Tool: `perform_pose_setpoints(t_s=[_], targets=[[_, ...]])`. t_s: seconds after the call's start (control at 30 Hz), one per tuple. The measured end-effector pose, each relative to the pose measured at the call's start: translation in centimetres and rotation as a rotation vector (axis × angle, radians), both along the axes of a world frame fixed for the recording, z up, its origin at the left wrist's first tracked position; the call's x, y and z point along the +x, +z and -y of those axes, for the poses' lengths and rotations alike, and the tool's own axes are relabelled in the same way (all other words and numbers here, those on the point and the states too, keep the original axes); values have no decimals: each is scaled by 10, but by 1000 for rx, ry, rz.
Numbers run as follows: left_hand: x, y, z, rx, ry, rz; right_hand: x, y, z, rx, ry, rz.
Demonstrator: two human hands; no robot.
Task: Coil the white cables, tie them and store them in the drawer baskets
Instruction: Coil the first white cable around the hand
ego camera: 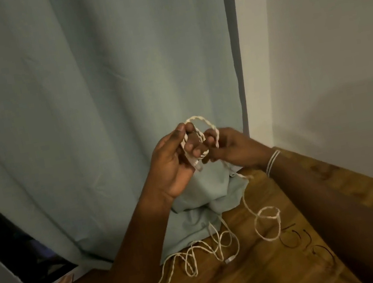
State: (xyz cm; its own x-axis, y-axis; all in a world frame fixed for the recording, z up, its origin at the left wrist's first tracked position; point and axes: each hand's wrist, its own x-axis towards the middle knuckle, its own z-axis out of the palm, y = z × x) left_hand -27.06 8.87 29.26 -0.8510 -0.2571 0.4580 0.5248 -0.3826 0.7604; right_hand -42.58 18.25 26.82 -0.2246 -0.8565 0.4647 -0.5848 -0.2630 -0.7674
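Observation:
A white braided cable [204,123] loops around the fingers of my left hand [171,161], which is raised palm-inward in front of the curtain. My right hand [234,148] pinches the same cable just to the right, fingers touching the loops. From there the cable's loose length [268,224] drops to the wooden table and curls in a ring. A second white braided cable [200,256] lies tangled on the table below my left forearm, its plug end near the middle. No drawer basket is in view.
A wooden table [254,279] fills the bottom. A pale green curtain [95,82] hangs behind, its hem bunched on the tabletop [200,208]. Several thin black ties [297,236] lie at the right. White wall at right, dark gap at far left.

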Motion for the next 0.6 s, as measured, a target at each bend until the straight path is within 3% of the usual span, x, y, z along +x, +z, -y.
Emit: perform_pose_setpoints(t_s=[0.1, 0.23, 0.3, 0.37, 0.43, 0.5, 0.6], targets=[[-2, 10, 3, 197, -14, -146, 14, -24, 8, 225, 86, -50], [-8, 17, 18, 122, 127, -228, 45, -54, 14, 414, 108, -363], [-9, 6, 33, -101, 406, -144, 58, -56, 10, 499, 111, -494], [-8, -14, 48, -624, 786, 74, 58, -45, 2, 527, 57, -578], [-4, -34, 57, -1082, 883, 257, 46, -20, -9, 440, -61, -647], [5, -40, 51, -1142, 728, 355, 32, 12, -19, 311, -166, -698], [10, -32, 36, -1025, 487, 423, 16, 56, -27, 157, -180, -623]])
